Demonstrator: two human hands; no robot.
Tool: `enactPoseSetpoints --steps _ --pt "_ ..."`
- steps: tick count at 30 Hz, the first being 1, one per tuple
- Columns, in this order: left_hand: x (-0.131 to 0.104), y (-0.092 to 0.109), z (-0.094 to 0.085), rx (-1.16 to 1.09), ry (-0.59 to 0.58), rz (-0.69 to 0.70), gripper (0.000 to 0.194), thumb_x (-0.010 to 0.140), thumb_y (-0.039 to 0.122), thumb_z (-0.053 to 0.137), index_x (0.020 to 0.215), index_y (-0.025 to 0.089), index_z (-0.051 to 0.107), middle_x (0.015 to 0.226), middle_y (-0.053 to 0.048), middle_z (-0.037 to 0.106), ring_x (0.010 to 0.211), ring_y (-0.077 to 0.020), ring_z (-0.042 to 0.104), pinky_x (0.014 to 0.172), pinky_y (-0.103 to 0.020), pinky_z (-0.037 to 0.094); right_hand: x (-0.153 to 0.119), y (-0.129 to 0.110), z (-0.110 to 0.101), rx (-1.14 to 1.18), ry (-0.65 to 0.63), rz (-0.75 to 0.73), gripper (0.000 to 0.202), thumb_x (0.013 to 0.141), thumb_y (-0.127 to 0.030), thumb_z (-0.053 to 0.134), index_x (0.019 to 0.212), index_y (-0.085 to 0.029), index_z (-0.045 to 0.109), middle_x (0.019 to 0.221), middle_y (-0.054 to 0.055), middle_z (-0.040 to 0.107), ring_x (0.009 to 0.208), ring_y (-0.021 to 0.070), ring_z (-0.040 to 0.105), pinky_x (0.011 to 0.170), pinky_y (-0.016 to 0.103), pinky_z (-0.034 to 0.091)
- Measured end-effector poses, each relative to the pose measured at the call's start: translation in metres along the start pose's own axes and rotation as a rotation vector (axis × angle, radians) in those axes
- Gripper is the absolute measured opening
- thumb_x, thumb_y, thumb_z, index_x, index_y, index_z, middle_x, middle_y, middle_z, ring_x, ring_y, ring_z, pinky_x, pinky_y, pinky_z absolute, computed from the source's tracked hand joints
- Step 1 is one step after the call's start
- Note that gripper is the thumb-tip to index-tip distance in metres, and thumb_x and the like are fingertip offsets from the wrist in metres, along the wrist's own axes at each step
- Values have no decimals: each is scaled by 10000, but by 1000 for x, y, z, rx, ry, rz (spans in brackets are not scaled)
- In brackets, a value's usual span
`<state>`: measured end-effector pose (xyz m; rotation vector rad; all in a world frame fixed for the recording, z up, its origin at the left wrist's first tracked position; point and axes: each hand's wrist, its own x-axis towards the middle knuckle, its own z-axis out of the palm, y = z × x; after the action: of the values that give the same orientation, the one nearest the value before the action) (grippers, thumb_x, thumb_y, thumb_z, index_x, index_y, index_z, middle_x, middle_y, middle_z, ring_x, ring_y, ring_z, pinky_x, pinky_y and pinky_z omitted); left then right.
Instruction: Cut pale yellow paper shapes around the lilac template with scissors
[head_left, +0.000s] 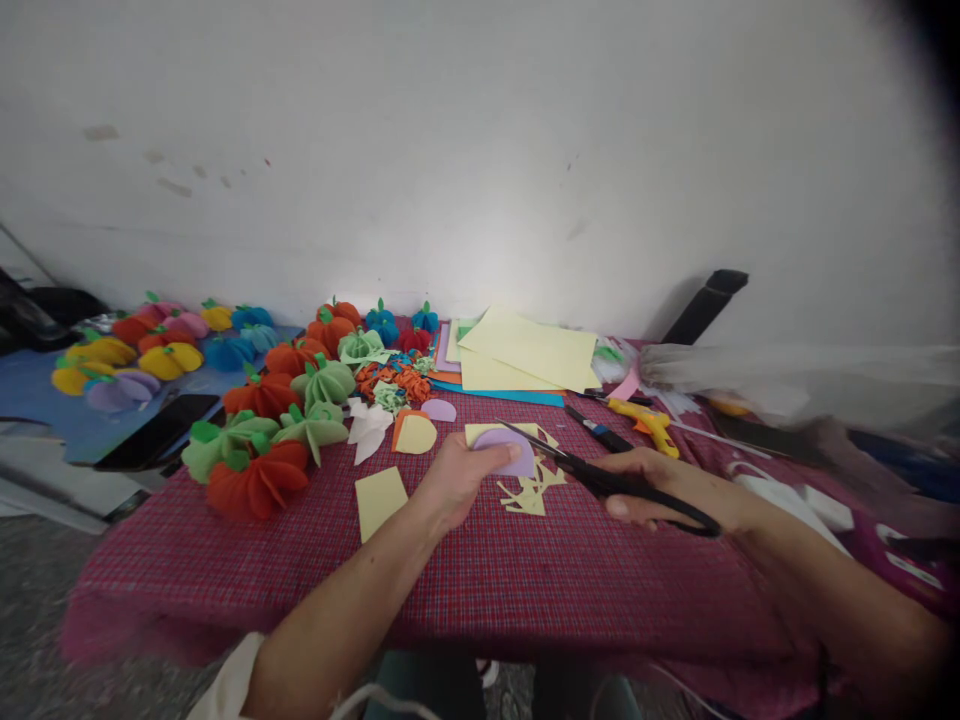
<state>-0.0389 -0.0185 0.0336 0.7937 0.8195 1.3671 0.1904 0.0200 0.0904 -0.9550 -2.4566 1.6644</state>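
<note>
My left hand pinches a lilac paper half-circle laid over a pale yellow paper piece. In my right hand is a pair of black-handled scissors, its blades pointing left across the top of the papers. Whether the blades are cutting at this instant is hard to make out. Yellow paper scraps lie just below the papers. Left of my hands are a yellow rounded cutout on an orange one, another lilac half-circle and a yellow rectangle.
Several paper pumpkins cover the left side, more on a blue surface beside a dark phone. Coloured sheets and orange shreds lie at the back. A yellow glue gun and a utility knife are at right.
</note>
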Motion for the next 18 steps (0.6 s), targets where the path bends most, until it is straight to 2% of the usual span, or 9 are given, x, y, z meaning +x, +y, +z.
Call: enactPoseSetpoints --steps 2,8,18 --pt "0 0 0 7 1 -3 148 573 199 708 695 124 669 652 -18 665 623 -130 582 677 -272 450 -1 1 -2 -4 -7 5 353 788 -393 524 1030 -137 531 599 -40 382 463 53 345 405 166 292" --pt "0 -1 -2 15 -24 -2 148 584 208 701 698 121 668 680 -33 671 640 -138 587 694 -280 443 -1 6 -3 -13 -5 25 298 790 -388 522 940 -132 550 621 -31 403 473 51 357 410 161 305" --pt "1 -1 -2 40 -47 -23 152 578 203 694 701 118 669 665 -33 664 629 -135 581 674 -274 441 -6 -2 -6 -76 -25 30 405 804 -383 502 1126 -138 491 613 -36 375 472 59 338 405 173 290"
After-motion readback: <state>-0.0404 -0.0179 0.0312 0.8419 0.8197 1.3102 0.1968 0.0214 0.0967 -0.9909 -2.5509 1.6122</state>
